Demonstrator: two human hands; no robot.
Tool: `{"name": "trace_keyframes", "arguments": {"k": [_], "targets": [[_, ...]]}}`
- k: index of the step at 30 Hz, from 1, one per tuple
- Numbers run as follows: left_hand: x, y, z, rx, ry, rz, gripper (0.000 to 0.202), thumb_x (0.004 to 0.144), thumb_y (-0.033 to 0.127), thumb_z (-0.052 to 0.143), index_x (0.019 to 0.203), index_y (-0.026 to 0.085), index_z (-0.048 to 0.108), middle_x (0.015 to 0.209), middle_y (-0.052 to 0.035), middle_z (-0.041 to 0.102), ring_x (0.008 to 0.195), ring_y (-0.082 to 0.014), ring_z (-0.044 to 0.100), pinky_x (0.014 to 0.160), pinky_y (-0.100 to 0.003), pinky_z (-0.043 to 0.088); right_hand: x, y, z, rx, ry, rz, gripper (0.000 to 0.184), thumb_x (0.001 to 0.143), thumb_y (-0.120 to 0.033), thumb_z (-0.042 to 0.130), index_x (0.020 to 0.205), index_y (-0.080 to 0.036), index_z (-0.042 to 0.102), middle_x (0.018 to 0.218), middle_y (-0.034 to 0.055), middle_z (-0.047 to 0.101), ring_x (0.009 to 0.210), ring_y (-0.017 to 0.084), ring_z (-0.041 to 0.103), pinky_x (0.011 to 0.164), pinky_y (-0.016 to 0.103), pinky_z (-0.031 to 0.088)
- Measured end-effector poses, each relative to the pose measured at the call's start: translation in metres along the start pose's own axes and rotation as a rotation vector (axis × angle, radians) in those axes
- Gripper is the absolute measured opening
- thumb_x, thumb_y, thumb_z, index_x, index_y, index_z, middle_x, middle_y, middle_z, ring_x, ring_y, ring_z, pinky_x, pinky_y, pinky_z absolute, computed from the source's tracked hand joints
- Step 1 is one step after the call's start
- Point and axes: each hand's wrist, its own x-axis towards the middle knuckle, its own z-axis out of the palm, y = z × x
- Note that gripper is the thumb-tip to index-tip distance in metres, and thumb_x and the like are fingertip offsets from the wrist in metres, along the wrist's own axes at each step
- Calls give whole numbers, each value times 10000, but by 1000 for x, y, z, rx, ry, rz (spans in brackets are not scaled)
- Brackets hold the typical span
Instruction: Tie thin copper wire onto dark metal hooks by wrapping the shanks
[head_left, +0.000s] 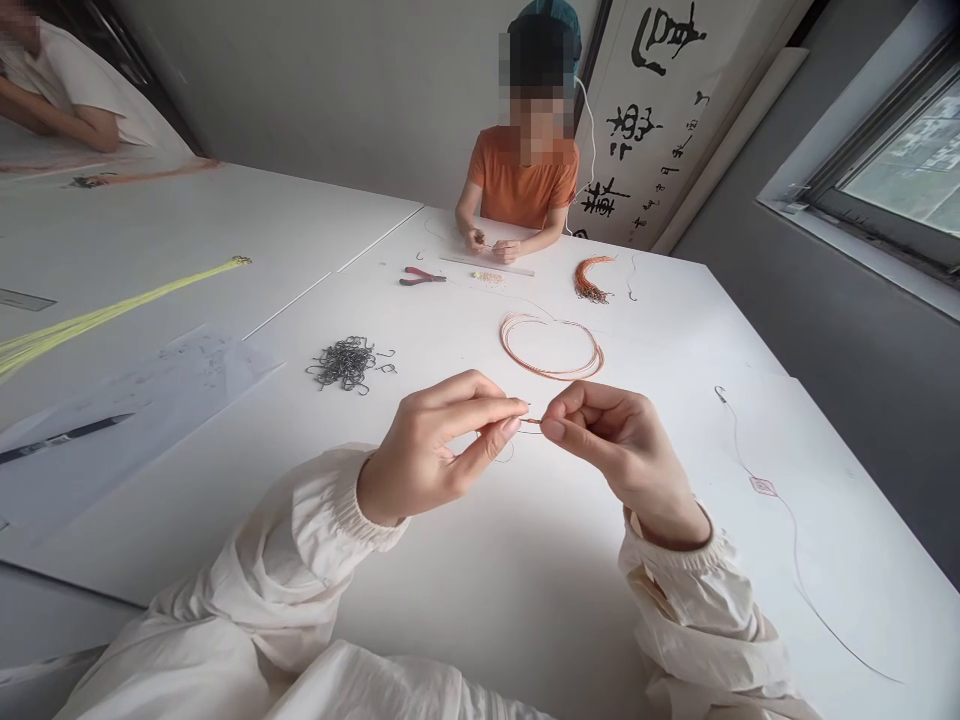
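My left hand (431,445) and my right hand (619,450) meet above the white table (450,560), each pinching a short copper-coloured wire (529,421) between thumb and forefinger. A fine dark thread (508,456) hangs below my fingers. Just beyond my hands lies a loose coil of copper wire (551,348). To the left of the coil is a tangled heap of small dark metal hooks (346,365). A hook on a long thin line (763,486) lies to the right of my right hand.
Across the table, a person in an orange shirt (521,185) works with both hands beside red-handled pliers (422,276) and an orange bundle with dark hooks (589,280). Yellow threads (112,318) and papers with a pen (127,430) lie left. Another person (67,90) sits far left.
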Motion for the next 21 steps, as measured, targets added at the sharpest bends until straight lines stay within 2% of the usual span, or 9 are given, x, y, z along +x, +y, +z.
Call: {"name": "trace_keyframes", "arguments": {"k": [8,11,14,21], "targets": [[1,7,-2,16,-38,-85,93,882,52,613,917,90,690,818,-65,641,722,-108,593,632,-225,492,-7,-2,12,-121,90,-75,120,882,-262,670,814,-167,643,577,-42,439,499,73,297,457,246,227],[3,10,-4,21,-78,-127,84,892,73,601,897,100,681,805,-55,633,717,-108,577,640,-231,490,-8,-2,14,-210,100,-140,49,876,-196,651,833,-174,650,536,-71,352,477,67,265,444,235,223],[4,13,-6,36,-108,-155,92,897,88,596,883,118,681,800,-43,631,701,-103,564,649,-229,494,-9,-1,15,-305,123,-212,45,864,-145,632,845,-180,652,534,-77,329,472,65,259,442,227,232],[6,15,-8,73,-130,-146,123,927,126,557,874,146,666,786,-42,629,701,-117,565,653,-238,491,-11,2,18,-395,138,-236,42,867,-170,619,837,-193,635,525,-76,325,467,72,264,444,231,248]]}}
